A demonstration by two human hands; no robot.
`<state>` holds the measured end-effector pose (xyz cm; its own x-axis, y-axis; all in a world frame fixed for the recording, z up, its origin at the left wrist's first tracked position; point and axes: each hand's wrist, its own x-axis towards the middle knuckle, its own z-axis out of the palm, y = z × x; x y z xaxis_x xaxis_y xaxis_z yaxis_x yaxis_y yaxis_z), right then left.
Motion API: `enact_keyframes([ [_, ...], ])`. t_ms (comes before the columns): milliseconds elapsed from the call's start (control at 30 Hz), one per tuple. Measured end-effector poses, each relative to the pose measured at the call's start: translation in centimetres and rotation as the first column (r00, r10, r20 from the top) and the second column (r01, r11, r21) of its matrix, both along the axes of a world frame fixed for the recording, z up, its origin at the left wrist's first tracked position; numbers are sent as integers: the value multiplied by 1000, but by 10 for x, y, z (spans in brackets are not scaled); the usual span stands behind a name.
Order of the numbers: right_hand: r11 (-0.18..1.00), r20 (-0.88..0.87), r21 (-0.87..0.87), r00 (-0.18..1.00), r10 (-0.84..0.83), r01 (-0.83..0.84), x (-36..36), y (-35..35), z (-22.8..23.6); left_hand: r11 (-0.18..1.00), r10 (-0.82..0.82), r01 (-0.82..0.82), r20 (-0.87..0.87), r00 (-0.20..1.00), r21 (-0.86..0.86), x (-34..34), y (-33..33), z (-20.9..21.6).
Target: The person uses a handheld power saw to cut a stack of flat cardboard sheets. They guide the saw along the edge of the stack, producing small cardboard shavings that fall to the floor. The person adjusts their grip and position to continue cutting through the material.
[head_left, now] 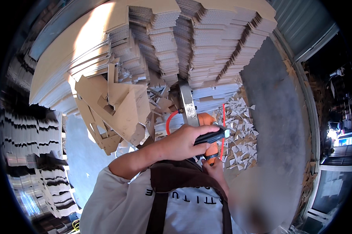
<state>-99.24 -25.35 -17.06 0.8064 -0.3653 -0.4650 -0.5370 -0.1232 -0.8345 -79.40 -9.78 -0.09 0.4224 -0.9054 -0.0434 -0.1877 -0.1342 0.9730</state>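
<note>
An orange power tool [206, 119] with a black side handle, a long metal bar and a red hose is held in front of my body. My left hand [182, 143] is wrapped round the black handle [211, 136]. Lower down, my right hand [216, 171] is closed on the rear end of the orange body, partly hidden by my apron. The metal bar [188, 103] points away from me, its far end against the lower part of a tall stack of cut cardboard sheets [207, 43]. Torn cardboard pieces [125, 109] hang at the stack's left.
Cardboard scraps [240, 136] are heaped on the floor to the right of the tool. Grey floor [275, 117] runs along the right, beside a metal-framed wall [306, 101]. More cardboard stacks [31, 132] stand at the left. Sunlight falls across the stack's upper left.
</note>
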Motion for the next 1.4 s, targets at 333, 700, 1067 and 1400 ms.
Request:
enact_keyframes([
  [333, 944, 171, -154, 933, 316, -291, 15, -25, 26, 996, 74, -60, 210, 975, -70, -35, 29, 42],
  [700, 953, 127, -123, 948, 293, -278, 39, -11, 27, 983, 181, -172, 177, 968, -63, -27, 39, 33],
  [1067, 960, 141, -124, 953, 266, -250, 42, -2, 25, 986, 168, -168, 78, 983, 0, -21, 43, 35],
  [1400, 956, 173, -165, 947, 269, -241, 34, 0, 17, 985, 170, -169, 106, 980, -24, -24, 49, 32],
])
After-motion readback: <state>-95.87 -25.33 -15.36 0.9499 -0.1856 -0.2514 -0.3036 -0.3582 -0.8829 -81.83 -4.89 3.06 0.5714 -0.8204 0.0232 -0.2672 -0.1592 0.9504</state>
